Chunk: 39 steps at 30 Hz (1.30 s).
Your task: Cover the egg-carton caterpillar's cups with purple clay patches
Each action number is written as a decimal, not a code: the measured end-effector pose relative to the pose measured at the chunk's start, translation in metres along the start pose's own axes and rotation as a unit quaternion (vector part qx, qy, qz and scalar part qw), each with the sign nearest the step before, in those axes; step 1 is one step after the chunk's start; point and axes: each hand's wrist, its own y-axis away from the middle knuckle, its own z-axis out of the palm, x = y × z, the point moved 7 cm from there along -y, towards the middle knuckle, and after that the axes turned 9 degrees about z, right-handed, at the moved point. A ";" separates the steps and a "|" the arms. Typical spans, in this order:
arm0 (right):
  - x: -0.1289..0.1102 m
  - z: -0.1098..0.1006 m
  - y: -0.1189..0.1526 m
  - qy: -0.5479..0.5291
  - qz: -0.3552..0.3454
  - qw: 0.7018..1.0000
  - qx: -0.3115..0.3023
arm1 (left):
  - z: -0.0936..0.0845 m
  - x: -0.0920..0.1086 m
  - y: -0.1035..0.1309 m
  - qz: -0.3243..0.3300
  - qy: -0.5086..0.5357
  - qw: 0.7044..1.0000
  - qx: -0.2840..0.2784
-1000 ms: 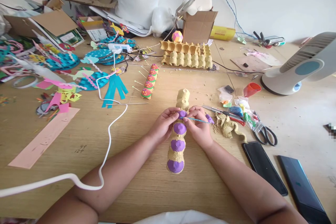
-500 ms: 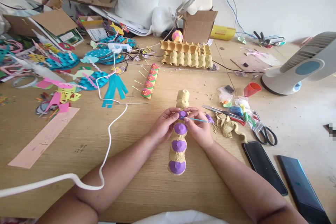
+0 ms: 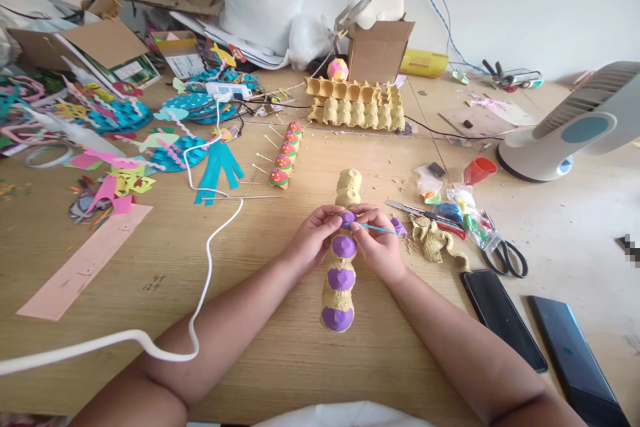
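A strip of egg carton cups (image 3: 340, 298) lies lengthwise in front of me, several of its bumps capped with purple clay (image 3: 344, 246). My left hand (image 3: 313, 238) is closed on the strip's left side, thumb and fingers at an upper purple cap. From the right, my right hand (image 3: 379, 247) pinches a thin blue stick tool (image 3: 377, 228), its tip at that same cap. The far bump (image 3: 349, 185) is bare tan pulp. A lump of purple clay (image 3: 399, 226) lies just right of my right hand.
A utility knife (image 3: 425, 211), torn carton scraps (image 3: 433, 240), scissors (image 3: 506, 258) and two dark phone-like slabs lie to the right. A finished-looking caterpillar (image 3: 286, 155) and egg cartons (image 3: 357, 110) are farther back. A white cable (image 3: 207, 260) crosses the left; a fan (image 3: 565, 123) stands at right.
Almost nothing differs. My right thumb and the blue tool have shifted very slightly at the purple cap; the strip stays in place.
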 end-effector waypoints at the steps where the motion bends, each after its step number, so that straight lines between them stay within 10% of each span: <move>1: 0.000 0.000 0.000 -0.010 0.005 1.000 -0.002 | 0.000 0.000 0.000 -0.001 0.002 1.000 0.000; 39: 0.005 0.000 -0.003 -0.062 0.051 0.997 -0.018 | -0.002 0.002 0.002 -0.033 0.010 0.999 0.002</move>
